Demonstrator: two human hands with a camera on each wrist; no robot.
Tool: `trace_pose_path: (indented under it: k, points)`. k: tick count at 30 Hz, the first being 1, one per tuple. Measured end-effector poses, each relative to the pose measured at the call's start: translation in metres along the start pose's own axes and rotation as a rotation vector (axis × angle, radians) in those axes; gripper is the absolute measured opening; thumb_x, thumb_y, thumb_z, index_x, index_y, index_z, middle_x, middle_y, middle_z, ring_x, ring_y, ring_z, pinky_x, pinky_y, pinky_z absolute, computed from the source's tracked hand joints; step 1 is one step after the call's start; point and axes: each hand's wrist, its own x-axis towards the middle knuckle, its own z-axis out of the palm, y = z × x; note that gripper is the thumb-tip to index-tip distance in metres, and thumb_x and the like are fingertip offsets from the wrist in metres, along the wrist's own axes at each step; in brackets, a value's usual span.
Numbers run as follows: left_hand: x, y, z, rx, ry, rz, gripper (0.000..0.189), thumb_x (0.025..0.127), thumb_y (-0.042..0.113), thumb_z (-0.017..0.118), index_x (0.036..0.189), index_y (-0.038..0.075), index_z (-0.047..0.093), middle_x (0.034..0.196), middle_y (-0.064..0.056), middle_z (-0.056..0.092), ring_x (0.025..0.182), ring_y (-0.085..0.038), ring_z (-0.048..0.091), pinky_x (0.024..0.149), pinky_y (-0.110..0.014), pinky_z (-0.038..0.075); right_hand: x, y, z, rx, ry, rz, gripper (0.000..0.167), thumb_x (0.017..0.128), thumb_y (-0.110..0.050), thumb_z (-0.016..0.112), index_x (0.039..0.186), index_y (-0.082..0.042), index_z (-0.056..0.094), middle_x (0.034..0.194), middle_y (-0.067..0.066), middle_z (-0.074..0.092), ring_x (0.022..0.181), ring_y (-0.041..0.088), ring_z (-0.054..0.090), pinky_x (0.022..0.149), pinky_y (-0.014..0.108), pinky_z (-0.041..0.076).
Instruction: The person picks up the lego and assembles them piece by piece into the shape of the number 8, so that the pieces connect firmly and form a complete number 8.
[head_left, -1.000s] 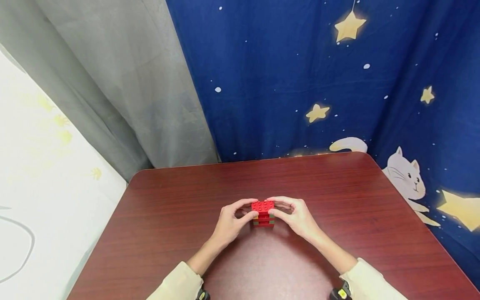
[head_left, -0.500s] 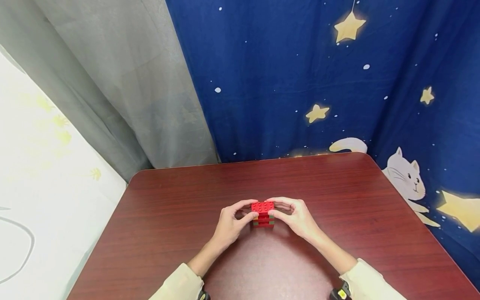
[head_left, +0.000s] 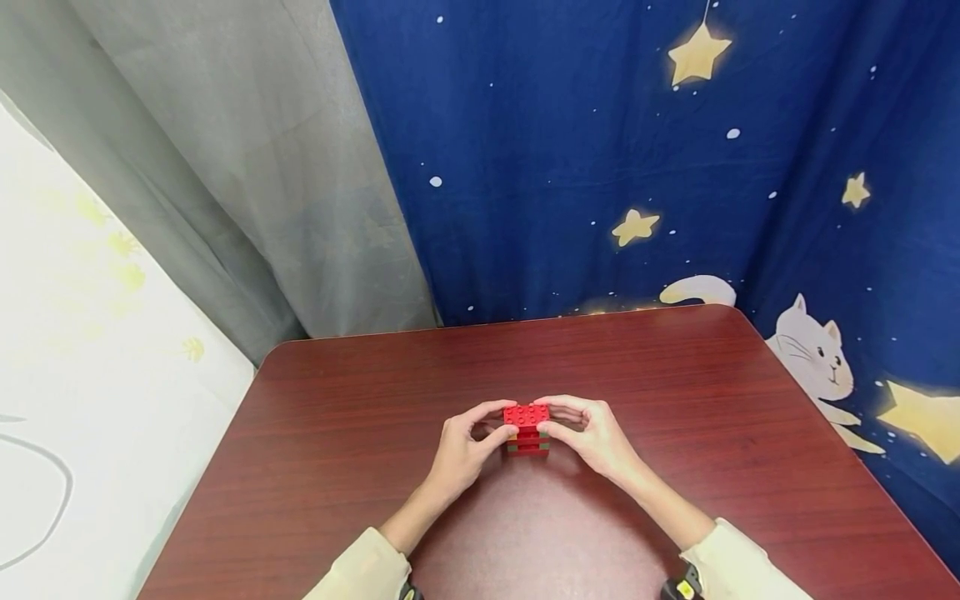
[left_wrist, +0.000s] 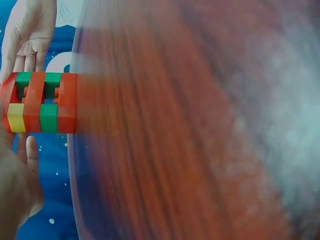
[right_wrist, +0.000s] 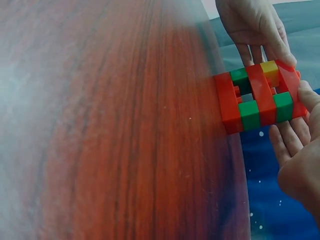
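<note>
A small tower of toy building bricks stands on the table between both hands. Its layers alternate: long red bricks with smaller green bricks and one yellow brick between them, leaving gaps in the middle. On top lies a red studded brick. My left hand pinches that top brick at its left end, thumb in front and fingers behind. From the other side my right hand pinches its right end in the same way. The fingertips behind are partly hidden.
The dark red wooden table has rounded far corners. Behind it hang a grey curtain and a blue star-patterned curtain. White cloth hangs at the left.
</note>
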Motion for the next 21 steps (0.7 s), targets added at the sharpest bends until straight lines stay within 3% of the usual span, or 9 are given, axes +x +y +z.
trace_pose_path:
  k: [9,21]
  points:
    - [0.0020,-0.0037,0.0025,-0.003,0.005,0.041,0.034,0.093,0.023,0.084,0.126,0.023,0.077,0.106,0.004,0.079,0.088,-0.024,0.075,0.077,-0.028,0.061,0.0001,0.0014,-0.0015,-0.003,0.000,-0.001,0.034,0.093,-0.017,0.085,0.126,-0.013,0.077,0.118,0.004,0.078,0.113,0.021,0.075,0.094,0.023,0.057]
    - [0.0016,0.0020,-0.0022,0.052,-0.021,0.030,0.039,0.091,0.024,0.086,0.129,0.019,0.077,0.108,-0.003,0.079,0.083,-0.019,0.076,0.077,-0.032,0.063,-0.0011,0.0010,0.0021,0.017,-0.005,-0.004,0.038,0.093,-0.014,0.085,0.129,-0.008,0.074,0.119,0.007,0.078,0.110,0.022,0.075,0.096,0.025,0.057]
